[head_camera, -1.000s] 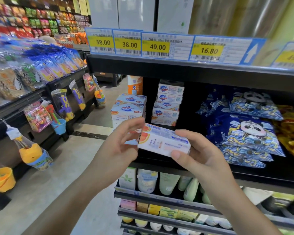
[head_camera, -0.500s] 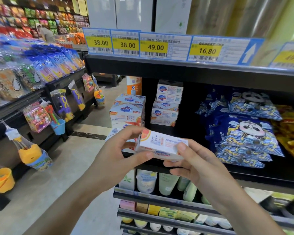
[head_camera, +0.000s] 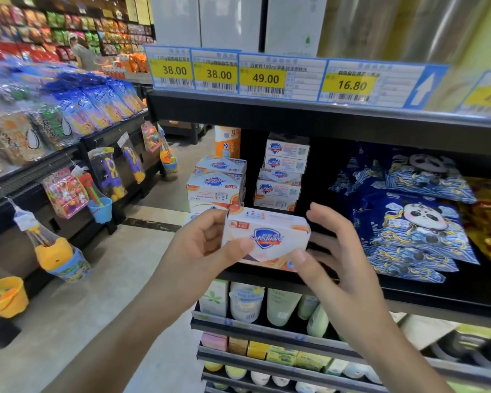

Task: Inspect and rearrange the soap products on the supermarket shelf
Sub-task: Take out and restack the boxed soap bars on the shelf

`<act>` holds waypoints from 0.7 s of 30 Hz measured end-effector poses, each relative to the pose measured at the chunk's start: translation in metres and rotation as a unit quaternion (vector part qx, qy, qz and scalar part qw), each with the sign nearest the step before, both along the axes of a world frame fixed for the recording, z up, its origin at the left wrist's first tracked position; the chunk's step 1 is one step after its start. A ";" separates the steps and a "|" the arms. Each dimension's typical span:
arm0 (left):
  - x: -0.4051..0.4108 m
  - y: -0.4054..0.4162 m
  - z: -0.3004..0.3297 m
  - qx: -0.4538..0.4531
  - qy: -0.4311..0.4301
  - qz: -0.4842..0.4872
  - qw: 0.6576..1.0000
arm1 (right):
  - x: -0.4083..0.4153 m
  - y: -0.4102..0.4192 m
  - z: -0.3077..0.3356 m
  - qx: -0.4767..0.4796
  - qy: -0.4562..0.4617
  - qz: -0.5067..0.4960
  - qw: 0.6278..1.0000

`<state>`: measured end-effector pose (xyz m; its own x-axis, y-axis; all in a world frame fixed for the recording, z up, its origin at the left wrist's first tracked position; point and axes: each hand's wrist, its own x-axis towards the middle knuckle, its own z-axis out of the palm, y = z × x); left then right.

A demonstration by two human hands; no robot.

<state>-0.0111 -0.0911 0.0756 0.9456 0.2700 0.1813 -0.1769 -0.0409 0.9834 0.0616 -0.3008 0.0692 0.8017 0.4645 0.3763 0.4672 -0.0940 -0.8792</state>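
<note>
Both hands are up in front of the shelf with one soap box between them: the left hand grips its left end, thumb laid across the front face and fingers curled behind, while the right hand steadies the lower right corner with its thumb, its other fingers spread loosely behind the box, so whether they touch the back I cannot tell. The box hangs in the air just in front of the black shelf, logo side facing the camera, which suggests the inspecting is under way and this box has not yet been put back. It is a small rectangular carton of smooth, slightly glossy white card, printed with a blue shield and orange fruit slices at the corners. Behind it stand the soap stacks: boxes of the same kind piled in uneven columns, some turned end-on and some flat, so the tidying looks mostly left to do. Beside them to the right lie soft crinkly blue bags printed with a panda. Above, yellow paper price tags sit in a blue plastic strip. Below are rows of matte plastic tubes and small coloured cartons.
</note>
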 end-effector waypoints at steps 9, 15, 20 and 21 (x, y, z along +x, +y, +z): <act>0.001 -0.002 0.002 -0.047 0.104 0.052 0.992 | 0.000 0.004 0.002 -0.126 -0.205 0.012 0.971; 0.003 -0.001 0.002 -0.075 0.151 0.075 0.983 | 0.007 0.008 0.000 -0.153 -0.236 0.008 0.960; 0.004 0.000 0.005 -0.114 0.172 0.073 0.976 | 0.010 0.011 0.000 -0.130 -0.221 0.018 0.966; 0.004 0.001 0.005 -0.112 0.173 0.073 0.976 | 0.011 0.012 0.001 -0.126 -0.212 0.019 0.969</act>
<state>-0.0071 -0.0905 0.0806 0.8886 0.4020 -0.2206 0.1584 0.1824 0.9704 0.0721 -0.2885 0.0697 0.5794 0.6114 0.5389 0.7893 -0.2561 -0.5581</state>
